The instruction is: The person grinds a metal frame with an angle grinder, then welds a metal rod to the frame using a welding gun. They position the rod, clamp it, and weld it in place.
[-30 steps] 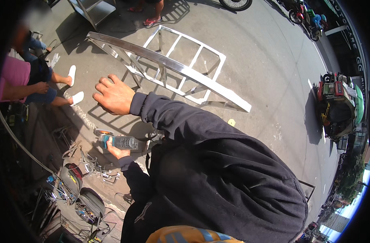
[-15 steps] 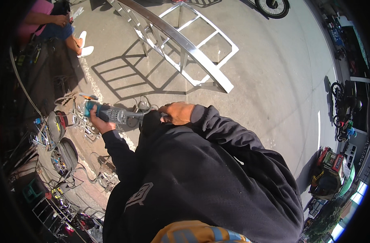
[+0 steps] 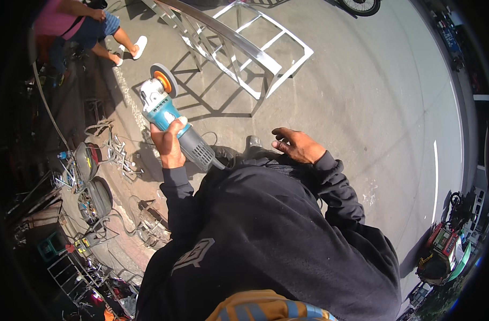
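My left hand (image 3: 170, 143) is wrapped round the teal and dark grey body of an angle grinder (image 3: 169, 119). The grinder's silver head points up and away to the left, and it carries a grey disc (image 3: 165, 79) with an orange centre. Its cord end runs down toward my lap. On the right, in front of my body, my right hand (image 3: 299, 144) hovers with its fingers loosely apart and nothing in them. Beyond both hands stands a shiny metal frame of rails and bars (image 3: 255, 52), its shadow falling on the concrete. The grinder does not touch it.
A person in a pink top and blue shorts (image 3: 102, 28) sits at the upper left. Tools, cables and open bags (image 3: 100, 199) crowd the left side. A motorcycle wheel (image 3: 360, 5) shows at the top. A red three-wheeled vehicle (image 3: 440, 251) stands at the far right.
My left hand has raised the grinder up and turned it, disc now pointing away from me. My right hand has moved right, off my lap. The seated person's legs have shifted.
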The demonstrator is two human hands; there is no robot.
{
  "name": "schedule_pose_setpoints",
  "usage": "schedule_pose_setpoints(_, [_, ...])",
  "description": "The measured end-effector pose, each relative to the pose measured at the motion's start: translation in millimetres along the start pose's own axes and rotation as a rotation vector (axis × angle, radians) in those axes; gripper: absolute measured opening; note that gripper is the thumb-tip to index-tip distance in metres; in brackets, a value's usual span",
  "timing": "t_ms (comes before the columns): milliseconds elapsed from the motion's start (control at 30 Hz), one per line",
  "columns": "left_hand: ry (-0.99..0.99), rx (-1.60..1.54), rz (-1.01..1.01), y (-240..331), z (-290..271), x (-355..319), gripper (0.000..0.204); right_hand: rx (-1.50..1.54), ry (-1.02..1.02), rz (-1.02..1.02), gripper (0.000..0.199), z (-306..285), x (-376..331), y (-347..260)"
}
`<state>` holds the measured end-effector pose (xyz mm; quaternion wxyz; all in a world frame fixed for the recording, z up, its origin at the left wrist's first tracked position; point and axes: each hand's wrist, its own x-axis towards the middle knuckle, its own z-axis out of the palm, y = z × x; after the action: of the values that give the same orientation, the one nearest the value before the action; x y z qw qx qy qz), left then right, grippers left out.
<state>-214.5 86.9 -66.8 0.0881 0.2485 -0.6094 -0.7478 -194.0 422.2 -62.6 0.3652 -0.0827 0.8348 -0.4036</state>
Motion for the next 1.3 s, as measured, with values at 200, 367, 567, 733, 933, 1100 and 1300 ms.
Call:
schedule_pose_setpoints(200, [-0.167, 0.052, 0.049, 16.3, 28.4, 15.7, 0.064, 0.172, -0.096, -0.083, 0.054, 2.8, 21.3, -42.5])
schedule_pose_setpoints(367, [-0.258, 0.085, 0.067, 16.3, 43.6, 50.1, 0.064, 0.228, -0.050, -0.050, 0.054, -7.5, 53.2, -68.9])
schedule_pose_setpoints(567, [-0.264, 0.100, 0.063, 5.5, 56.7, 99.0, 0.058, 0.100, -0.113, 0.019, 0.051, 5.6, 91.4, -86.1])
schedule_pose_setpoints(733, [-0.255, 0.186, 0.080, -7.7, 67.2, 118.6, 0.059, 0.010, -0.114, -0.002, 0.049, 10.0, 107.9, -91.4])
schedule_pose_setpoints(933, [-0.313, 0.264, 0.067, -16.0, 82.0, 127.0, 0.060, 0.109, -0.084, 0.047, 0.050, -0.1, 115.9, -93.1])
schedule_pose_setpoints(1100, [-0.320, 0.316, 0.141, -2.8, 94.6, 129.0, 0.059, 0.231, -0.022, 0.040, 0.052, -19.2, 115.3, -88.3])
schedule_pose_setpoints(1300, [-0.360, 0.483, 0.221, 27.3, 106.6, 116.6, 0.059, 0.068, 0.078, 0.090, 0.060, -76.3, 100.7, -59.1])
